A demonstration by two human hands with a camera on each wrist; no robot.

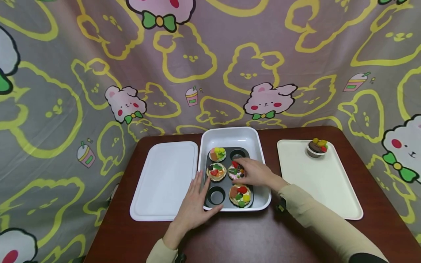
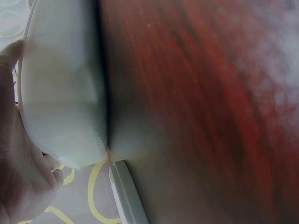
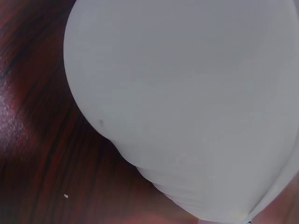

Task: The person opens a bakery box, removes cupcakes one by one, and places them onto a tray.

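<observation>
My right hand [image 1: 258,173] reaches over a dark muffin tin [image 1: 227,187] and pinches a fruit-topped tart [image 1: 235,171] in its middle right cup, thumb on the near side and fingers on the far side. The tin lies inside a white basin [image 1: 235,136]. Fingers straight and spread, my left hand [image 1: 194,206] rests at the basin's near left rim, its thumb along the front edge. Other cups hold a fruit tart [image 1: 216,171] at middle left, another tart [image 1: 240,195] at near right and a small fruit-topped cake [image 1: 217,154] at far left. The far right and near left cups are bare.
A flat white tray [image 1: 161,182] lies left of the basin. On the right, a cream tray [image 1: 315,182] carries a chocolate cupcake [image 1: 316,148] with fruit near its far edge. A patterned cloth [image 1: 210,65] hangs behind the brown table [image 1: 243,233]. A pale surface [image 3: 187,93] fills most of the right wrist view.
</observation>
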